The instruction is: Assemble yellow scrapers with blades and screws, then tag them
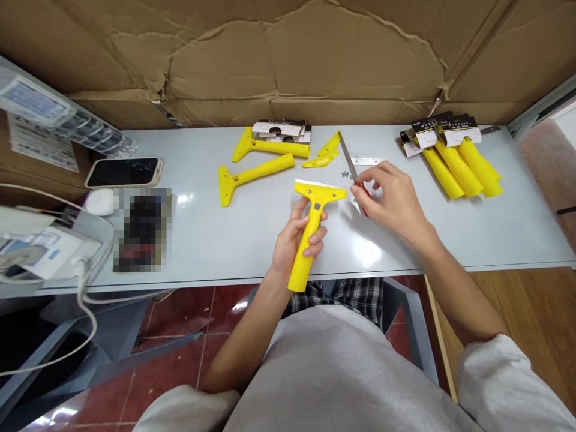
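My left hand (297,237) is closed around the handle of a yellow scraper (308,245), held tilted above the table's front edge. A metal blade and two screws show at its wide head. In my right hand (392,201) is a screwdriver (348,157), its red handle mostly hidden by the fingers. The shaft points up and left, and its tip appears at the end of a loose yellow head piece (330,144). A second yellow piece (320,159) lies just below that one. Small screws (345,174) and a thin metal blade (366,161) rest near the right hand.
Two yellow scraper bodies (263,170) and black-and-white cards (281,130) lie back left. Several carded yellow scrapers (456,168) are at the right. A phone (125,172), water bottle (67,117) and cabled box (54,252) occupy the left. Cardboard (292,60) walls the back.
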Demonstrator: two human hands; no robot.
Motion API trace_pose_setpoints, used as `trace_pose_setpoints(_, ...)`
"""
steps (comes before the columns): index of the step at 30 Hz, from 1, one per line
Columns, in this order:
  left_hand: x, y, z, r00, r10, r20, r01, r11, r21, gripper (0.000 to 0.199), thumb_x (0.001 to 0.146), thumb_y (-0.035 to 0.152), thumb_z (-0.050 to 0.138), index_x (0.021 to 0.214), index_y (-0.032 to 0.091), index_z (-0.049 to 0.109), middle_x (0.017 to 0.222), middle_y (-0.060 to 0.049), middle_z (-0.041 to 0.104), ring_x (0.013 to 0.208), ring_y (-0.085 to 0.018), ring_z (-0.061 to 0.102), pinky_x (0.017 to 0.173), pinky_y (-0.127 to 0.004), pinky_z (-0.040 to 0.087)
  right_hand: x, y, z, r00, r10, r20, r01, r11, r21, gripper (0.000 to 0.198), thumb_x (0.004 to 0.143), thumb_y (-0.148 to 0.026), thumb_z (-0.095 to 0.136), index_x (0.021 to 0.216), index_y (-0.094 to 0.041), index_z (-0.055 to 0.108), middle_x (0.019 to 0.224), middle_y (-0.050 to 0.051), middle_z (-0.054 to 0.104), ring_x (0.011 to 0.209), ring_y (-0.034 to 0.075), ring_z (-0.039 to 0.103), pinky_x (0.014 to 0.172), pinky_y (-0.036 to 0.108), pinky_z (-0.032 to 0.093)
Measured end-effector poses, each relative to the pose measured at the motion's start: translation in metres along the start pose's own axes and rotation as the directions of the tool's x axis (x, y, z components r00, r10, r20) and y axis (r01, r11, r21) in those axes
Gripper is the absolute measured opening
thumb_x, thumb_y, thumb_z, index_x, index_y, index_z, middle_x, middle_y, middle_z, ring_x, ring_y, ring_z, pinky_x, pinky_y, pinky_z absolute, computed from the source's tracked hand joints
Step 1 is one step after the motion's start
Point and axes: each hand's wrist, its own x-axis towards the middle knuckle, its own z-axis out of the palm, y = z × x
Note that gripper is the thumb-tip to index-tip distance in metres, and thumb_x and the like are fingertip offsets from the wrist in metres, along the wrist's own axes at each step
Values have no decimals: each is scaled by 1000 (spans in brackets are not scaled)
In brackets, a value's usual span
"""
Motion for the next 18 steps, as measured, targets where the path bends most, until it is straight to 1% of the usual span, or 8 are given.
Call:
trace_pose_setpoints(2, 0, -1, 1, 1000, 9, -16, -9, 1000, -21, 75, 100, 20, 64, 170, 38, 41, 100, 0, 68, 56, -5, 46, 40, -10, 33, -13, 1, 0, 998, 58, 34, -52, 987, -152, 44, 101, -55, 67, 121, -18, 79, 116, 11, 71, 88, 15, 57, 83, 29, 44)
trace_pose_setpoints(4, 1, -2, 2, 999, 35, -31, -36, 999, -19, 76, 101, 20, 63, 171, 38, 41, 101, -1, 69, 57, -6, 47, 42, -11, 36, -24, 3, 2, 992, 112, 60, -93, 961, -261, 51, 99, -60, 69, 131, -21, 78, 116, 11, 71, 85, 15, 56, 75, 27, 36)
trace_pose_setpoints(6, 2, -4, 1, 996, 77, -37, -76, 997, 10, 78, 100, 23, 67, 172, 39, 40, 103, -1, 71, 59, -7, 49, 44, -12, 40, -30, 4, 4, 986, 151, 76, -119, 939, -322, 55, 99, -60, 68, 139, -23, 75, 116, 11, 71, 86, 16, 57, 72, 25, 29)
trace_pose_setpoints(8, 3, -5, 0, 994, 106, -37, -105, 994, 32, 81, 100, 25, 70, 173, 38, 38, 105, -1, 72, 60, -7, 51, 46, -12, 43, -32, 7, 6, 982, 172, 80, -135, 930, -341, 51, 102, -54, 63, 142, -24, 73, 115, 10, 73, 85, 16, 57, 72, 25, 26)
trace_pose_setpoints(10, 4, -6, 0, 993, 107, -43, -106, 994, 27, 82, 101, 26, 71, 174, 38, 37, 105, -1, 73, 61, -6, 51, 47, -12, 44, -31, 10, 8, 983, 169, 70, -136, 932, -335, 48, 102, -47, 59, 141, -22, 73, 114, 10, 74, 83, 16, 57, 72, 24, 26)
trace_pose_setpoints(12, 4, -5, 1, 994, 88, -60, -88, 996, -2, 79, 102, 24, 68, 174, 37, 37, 104, -1, 73, 60, -6, 51, 47, -12, 43, -28, 15, 8, 987, 153, 53, -130, 944, -304, 46, 101, -42, 58, 138, -19, 74, 111, 12, 75, 81, 15, 57, 73, 25, 30)
trace_pose_setpoints(15, 2, -3, 5, 994, 50, -93, -57, 996, -72, 73, 104, 19, 63, 171, 37, 41, 101, -1, 72, 58, -7, 51, 45, -12, 40, -22, 24, 5, 987, 157, 28, -151, 976, -155, 43, 101, -40, 57, 131, -16, 77, 100, 10, 76, 77, 14, 60, 76, 27, 41)
trace_pose_setpoints(18, 1, -2, 10, 994, 29, -107, -43, 991, -127, 67, 105, 16, 58, 168, 35, 45, 98, -1, 71, 55, -6, 51, 44, -11, 39, -16, 35, -7, 978, 183, -97, -184, 983, -2, 38, 101, -40, 58, 120, -15, 80, 93, 10, 76, 76, 14, 64, 80, 29, 51)
